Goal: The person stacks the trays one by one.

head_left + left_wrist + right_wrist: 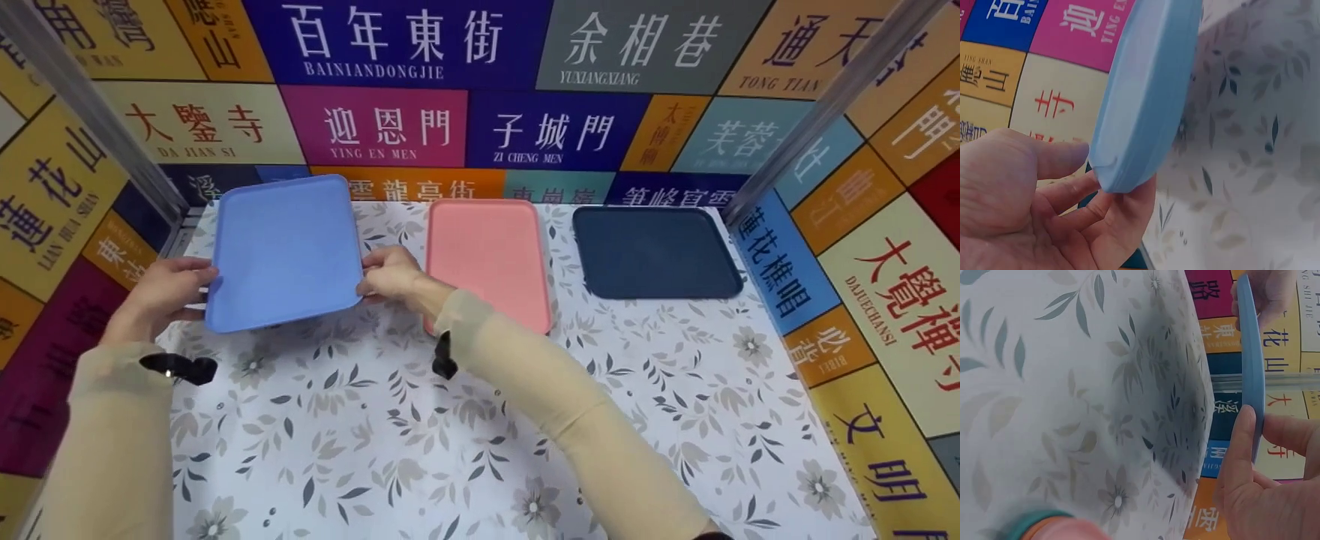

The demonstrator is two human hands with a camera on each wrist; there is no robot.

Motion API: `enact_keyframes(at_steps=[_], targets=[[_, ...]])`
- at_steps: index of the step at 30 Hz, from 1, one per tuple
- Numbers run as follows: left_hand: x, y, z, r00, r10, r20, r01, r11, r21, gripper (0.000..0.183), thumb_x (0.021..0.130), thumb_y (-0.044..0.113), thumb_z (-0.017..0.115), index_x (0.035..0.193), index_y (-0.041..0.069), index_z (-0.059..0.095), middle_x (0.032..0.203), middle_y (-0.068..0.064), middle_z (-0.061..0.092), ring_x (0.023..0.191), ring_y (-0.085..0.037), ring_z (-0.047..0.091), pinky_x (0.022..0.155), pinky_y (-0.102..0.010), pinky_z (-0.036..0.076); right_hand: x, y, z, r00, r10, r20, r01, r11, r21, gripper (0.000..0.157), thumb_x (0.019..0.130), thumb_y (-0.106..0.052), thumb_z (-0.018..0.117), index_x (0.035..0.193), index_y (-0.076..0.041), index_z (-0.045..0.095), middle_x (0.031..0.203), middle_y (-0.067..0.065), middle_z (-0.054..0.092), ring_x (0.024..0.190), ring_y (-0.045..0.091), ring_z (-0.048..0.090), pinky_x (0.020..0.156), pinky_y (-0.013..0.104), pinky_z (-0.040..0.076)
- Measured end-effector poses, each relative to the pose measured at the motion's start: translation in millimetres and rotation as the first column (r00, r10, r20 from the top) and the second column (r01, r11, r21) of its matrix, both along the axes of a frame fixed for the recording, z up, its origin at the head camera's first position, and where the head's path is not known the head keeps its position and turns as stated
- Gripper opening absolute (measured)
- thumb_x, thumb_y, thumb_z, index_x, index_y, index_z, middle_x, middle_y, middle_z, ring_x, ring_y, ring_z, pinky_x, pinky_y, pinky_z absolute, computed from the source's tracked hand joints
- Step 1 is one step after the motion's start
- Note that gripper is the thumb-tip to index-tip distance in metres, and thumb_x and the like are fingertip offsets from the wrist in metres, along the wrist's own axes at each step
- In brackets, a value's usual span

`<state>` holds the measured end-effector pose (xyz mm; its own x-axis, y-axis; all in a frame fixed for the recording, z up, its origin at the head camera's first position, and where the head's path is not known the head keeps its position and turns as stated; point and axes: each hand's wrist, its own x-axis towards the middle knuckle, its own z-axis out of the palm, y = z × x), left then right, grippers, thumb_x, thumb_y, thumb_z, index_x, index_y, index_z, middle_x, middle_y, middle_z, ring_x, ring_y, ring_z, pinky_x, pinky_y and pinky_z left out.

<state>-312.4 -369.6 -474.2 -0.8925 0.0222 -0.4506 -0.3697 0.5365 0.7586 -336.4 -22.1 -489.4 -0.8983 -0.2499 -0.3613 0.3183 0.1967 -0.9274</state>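
Observation:
A light blue rectangular tray (285, 251) is held up off the table at the left, tilted, with a shadow on the cloth beneath it. My left hand (166, 294) grips its left edge; in the left wrist view the thumb is on the inner side and the other fingers (1134, 211) are under the rim. At the opposite edge, my right hand (394, 276) pinches the tray between thumb and fingers, as the right wrist view also shows. A pink tray (487, 259) lies on the table just right of that hand, partly covered by my right forearm.
Farther right, a dark navy tray (656, 251) lies flat near the back edge. A white cloth with leaf and flower prints (450, 427) covers the table. Panels with printed signs (375, 124) stand behind and at both sides, with metal posts (832, 105) at the corners.

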Motion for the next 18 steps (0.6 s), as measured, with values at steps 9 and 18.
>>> enact_keyframes(at_steps=[9,18], targets=[[-7.4,25.2,-6.2,0.998,0.036,-0.043,-0.034,0.998,0.052,0.071,0.116,0.025,0.05,0.177,0.0,0.023,0.151,-0.023,0.059,0.09,0.001,0.069,0.082,-0.026,0.067,8.0,38.2,-6.3,0.996,0.086,0.002,-0.086,0.996,0.03,0.061,0.088,0.014,0.078,0.147,0.008,0.067,0.127,0.02,0.079,0.087,0.017,0.074,0.107,0.05,0.067],[-6.2,56.6,-5.3,0.997,0.051,-0.061,-0.041,0.987,0.155,0.072,0.112,0.012,0.052,0.176,-0.003,0.023,0.101,0.012,0.07,0.087,-0.001,0.072,0.081,-0.027,0.068,-0.4,71.5,-3.3,0.994,0.105,-0.02,-0.103,0.989,0.104,0.056,0.09,0.004,0.081,0.145,0.007,0.069,0.134,0.024,0.078,0.084,0.012,0.073,0.101,0.044,0.069]])
